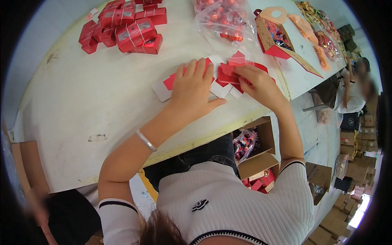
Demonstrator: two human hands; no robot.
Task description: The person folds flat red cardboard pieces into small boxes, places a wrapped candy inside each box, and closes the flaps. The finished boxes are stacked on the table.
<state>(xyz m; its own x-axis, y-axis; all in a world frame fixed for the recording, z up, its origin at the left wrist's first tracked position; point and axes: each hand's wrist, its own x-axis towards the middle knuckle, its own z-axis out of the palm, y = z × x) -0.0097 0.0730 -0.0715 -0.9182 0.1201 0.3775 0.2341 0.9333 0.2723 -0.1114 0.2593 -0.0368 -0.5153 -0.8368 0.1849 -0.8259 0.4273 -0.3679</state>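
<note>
My left hand (191, 87) lies palm down, fingers stretched out, over flat red-and-white carton blanks (162, 92) on the table. Close beside it, my right hand (258, 83) pinches a small red carton (227, 74), partly folded, between thumb and fingers. More red and white carton flaps (237, 59) stick out behind and under that hand. How the pieces under both palms lie is hidden.
Red window boxes (136, 34) are piled at the far left of the white table (81, 114). Ahead are a clear bag of shiny red balls (220, 16) and an open patterned box (281, 38). Cartons with wrapped pieces (245, 145) stand below the edge. Another person (351, 98) is at right.
</note>
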